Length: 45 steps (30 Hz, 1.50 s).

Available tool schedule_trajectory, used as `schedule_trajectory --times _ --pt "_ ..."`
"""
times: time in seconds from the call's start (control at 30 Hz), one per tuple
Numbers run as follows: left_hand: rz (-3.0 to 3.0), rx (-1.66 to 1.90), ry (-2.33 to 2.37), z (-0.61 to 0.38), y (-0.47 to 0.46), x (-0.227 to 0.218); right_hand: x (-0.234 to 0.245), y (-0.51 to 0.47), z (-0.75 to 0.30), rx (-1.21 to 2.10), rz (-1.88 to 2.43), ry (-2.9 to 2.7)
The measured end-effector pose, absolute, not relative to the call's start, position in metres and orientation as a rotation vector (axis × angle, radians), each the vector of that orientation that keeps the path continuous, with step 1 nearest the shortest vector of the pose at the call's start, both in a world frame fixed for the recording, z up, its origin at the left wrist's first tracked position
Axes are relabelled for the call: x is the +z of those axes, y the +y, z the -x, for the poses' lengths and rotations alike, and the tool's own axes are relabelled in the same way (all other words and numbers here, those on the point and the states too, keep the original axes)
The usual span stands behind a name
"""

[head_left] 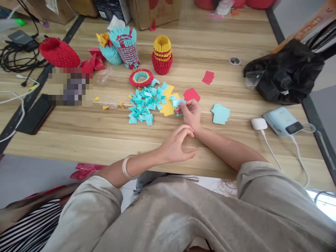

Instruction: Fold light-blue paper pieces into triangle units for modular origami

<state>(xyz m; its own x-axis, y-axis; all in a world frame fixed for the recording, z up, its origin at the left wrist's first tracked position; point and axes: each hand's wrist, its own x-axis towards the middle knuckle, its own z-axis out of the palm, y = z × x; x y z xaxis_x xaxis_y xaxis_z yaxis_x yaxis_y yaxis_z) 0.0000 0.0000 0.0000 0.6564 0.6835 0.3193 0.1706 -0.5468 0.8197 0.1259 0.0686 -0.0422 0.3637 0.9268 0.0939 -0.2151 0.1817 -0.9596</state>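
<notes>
My right hand pinches a folded light-blue paper piece at the right edge of a heap of folded blue paper pieces on the wooden table. My left hand hovers nearer the table's front edge, fingers loosely curved and apart, holding nothing. Yellow paper sheets lie under the heap. A red paper square sits just beyond my right hand. A stack of blue paper squares lies to its right.
Folded-paper models stand behind: a red-and-blue ring, a yellow-and-red vase, a blue-and-red vase, a red dome. A black bag, a small blue device with charger, a dark phone and cables lie around.
</notes>
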Motion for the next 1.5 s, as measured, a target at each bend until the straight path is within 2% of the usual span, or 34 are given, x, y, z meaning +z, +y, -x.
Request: schedule_trajectory --times 0.17,0.7,0.77,0.87,0.93,1.1,1.23,1.5 --pt "-2.082 0.801 0.795 0.001 0.0 -0.001 -0.043 0.069 -0.126 0.96 1.021 -0.819" --pt "-2.125 0.743 0.622 0.001 -0.002 0.004 -0.042 0.071 -0.128 0.976 1.07 -0.817" --pt "-2.149 0.932 0.635 0.007 0.007 0.007 -0.04 0.069 -0.129 1.006 1.043 -0.821" --pt "-2.056 1.285 0.911 0.023 0.033 0.011 -0.033 0.06 -0.132 1.069 1.011 -0.855" --pt "-1.858 1.373 1.037 0.032 0.05 0.011 -0.028 0.051 -0.132 1.137 1.016 -0.877" --pt "-1.394 1.076 1.021 0.036 0.063 0.013 -0.021 0.034 -0.133 1.321 1.039 -0.954" --pt "-1.327 0.826 1.071 0.03 0.057 0.012 -0.022 0.031 -0.136 1.347 0.992 -0.983" --pt "-1.166 0.697 1.022 0.027 0.058 0.015 -0.021 0.027 -0.144 1.348 0.956 -1.157"
